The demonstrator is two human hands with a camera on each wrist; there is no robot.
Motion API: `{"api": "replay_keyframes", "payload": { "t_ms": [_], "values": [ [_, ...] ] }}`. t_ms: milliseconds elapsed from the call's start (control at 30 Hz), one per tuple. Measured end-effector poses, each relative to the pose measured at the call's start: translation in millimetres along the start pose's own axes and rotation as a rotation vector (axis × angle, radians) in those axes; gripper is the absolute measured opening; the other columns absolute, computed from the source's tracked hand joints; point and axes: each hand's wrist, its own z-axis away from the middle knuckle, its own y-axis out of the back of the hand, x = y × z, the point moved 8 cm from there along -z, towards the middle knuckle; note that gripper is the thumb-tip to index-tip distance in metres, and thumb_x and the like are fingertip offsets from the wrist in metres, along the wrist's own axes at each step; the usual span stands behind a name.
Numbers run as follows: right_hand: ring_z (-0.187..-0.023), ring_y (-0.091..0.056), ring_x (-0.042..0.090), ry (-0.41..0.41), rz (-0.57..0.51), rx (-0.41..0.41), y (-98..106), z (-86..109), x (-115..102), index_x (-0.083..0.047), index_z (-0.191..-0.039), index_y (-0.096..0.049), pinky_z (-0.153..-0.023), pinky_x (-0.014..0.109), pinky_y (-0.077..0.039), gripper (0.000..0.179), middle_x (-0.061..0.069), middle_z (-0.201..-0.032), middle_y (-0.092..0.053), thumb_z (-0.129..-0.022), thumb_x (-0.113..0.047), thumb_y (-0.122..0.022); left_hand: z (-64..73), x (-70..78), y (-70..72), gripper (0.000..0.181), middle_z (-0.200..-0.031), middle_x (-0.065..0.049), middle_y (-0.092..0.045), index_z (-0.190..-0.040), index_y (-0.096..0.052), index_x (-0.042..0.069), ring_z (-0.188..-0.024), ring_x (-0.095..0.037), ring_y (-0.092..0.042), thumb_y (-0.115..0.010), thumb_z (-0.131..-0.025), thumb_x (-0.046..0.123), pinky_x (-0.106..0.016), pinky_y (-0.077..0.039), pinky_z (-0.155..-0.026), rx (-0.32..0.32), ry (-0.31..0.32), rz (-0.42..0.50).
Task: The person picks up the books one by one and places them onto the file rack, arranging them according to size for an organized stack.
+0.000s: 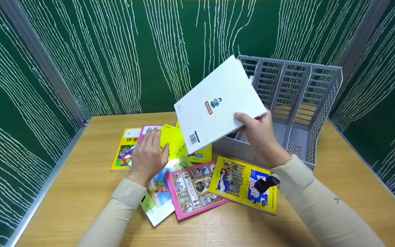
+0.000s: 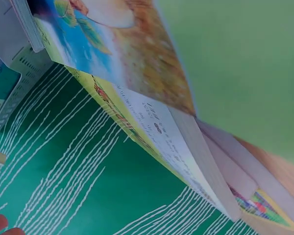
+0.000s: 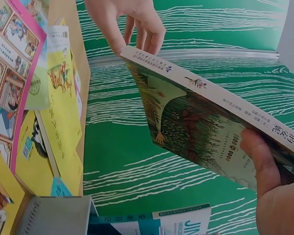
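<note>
My right hand (image 1: pixel 262 133) grips a white-backed picture book (image 1: pixel 214 85) by its lower right edge, the thumb flat on the back cover. The right wrist view shows the book's spine and a dark green meadow picture on its front cover (image 3: pixel 196 122). My left hand (image 1: pixel 147 156) has its fingers stretched forward above the overlapping books; in the right wrist view it appears by the held book's corner, but contact cannot be told. Close by lie a yellow book (image 1: pixel 173 137), a pink-edged book (image 1: pixel 197 188) and a green-and-blue book (image 1: pixel 161 185).
A grey slotted file rack (image 1: pixel 293 137) with dividers stands at the back right. Books with teal and white covers (image 3: pixel 181 223) show in it. Another yellow book (image 1: pixel 231 181) lies before the rack. Green walls with white lines (image 1: pixel 115 51) enclose the wooden table (image 1: pixel 70 192).
</note>
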Motion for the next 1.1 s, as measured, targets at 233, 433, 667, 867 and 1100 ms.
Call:
{"api": "replay_keyframes", "payload": {
  "t_ms": [233,433,667,867,1100],
  "values": [
    [-0.101,-0.081,0.017,0.041,0.058,0.029,11.7,4.8,-7.2,0.001,-0.143,-0.056,-0.083,0.036,-0.069,0.043,0.004,-0.120,-0.075,-0.101,0.006,-0.060,-0.1,-16.1,-8.9,0.055,-0.141,-0.025,-0.071,-0.139,-0.063,-0.006,-0.134,-0.043,-0.068,-0.077,-0.098,0.028,-0.054,-0.062,-0.103,-0.079,0.130,0.039],
    [-0.101,-0.081,0.017,0.068,0.096,0.030,22.6,7.8,-15.4,-0.001,-0.140,-0.059,-0.082,0.035,-0.069,0.042,0.003,-0.119,-0.075,-0.099,0.006,-0.062,2.3,-29.0,-17.7,0.060,-0.145,-0.026,-0.067,-0.144,-0.059,-0.005,-0.135,-0.043,-0.067,-0.076,-0.099,0.031,-0.056,-0.062,-0.102,-0.176,0.259,0.081],
    [-0.101,-0.081,0.018,0.077,0.148,-0.013,31.5,11.0,-25.3,0.001,-0.139,-0.062,-0.082,0.034,-0.069,0.041,0.003,-0.119,-0.079,-0.098,0.008,-0.063,6.7,-43.2,-27.9,0.064,-0.150,-0.026,-0.062,-0.147,-0.055,-0.006,-0.138,-0.044,-0.064,-0.074,-0.101,0.034,-0.057,-0.058,-0.110,-0.268,0.360,0.093],
    [-0.106,-0.080,0.014,0.045,0.234,-0.038,37.9,14.1,-33.3,0.001,-0.143,-0.060,-0.088,0.031,-0.067,0.046,0.002,-0.123,-0.078,-0.098,0.008,-0.063,10.2,-55.1,-39.3,0.066,-0.153,-0.028,-0.059,-0.152,-0.051,-0.007,-0.139,-0.046,-0.061,-0.070,-0.104,0.034,-0.060,-0.054,-0.115,-0.367,0.454,0.122],
    [-0.103,-0.078,0.009,0.034,0.392,-0.029,54.0,15.1,-45.1,0.001,-0.146,-0.059,-0.087,0.025,-0.066,0.048,-0.009,-0.117,-0.078,-0.098,0.004,-0.064,14.5,-65.7,-48.3,0.067,-0.147,-0.029,-0.061,-0.151,-0.050,-0.007,-0.133,-0.047,-0.063,-0.071,-0.104,0.034,-0.061,-0.055,-0.113,-0.475,0.547,0.139]
  ]
}}
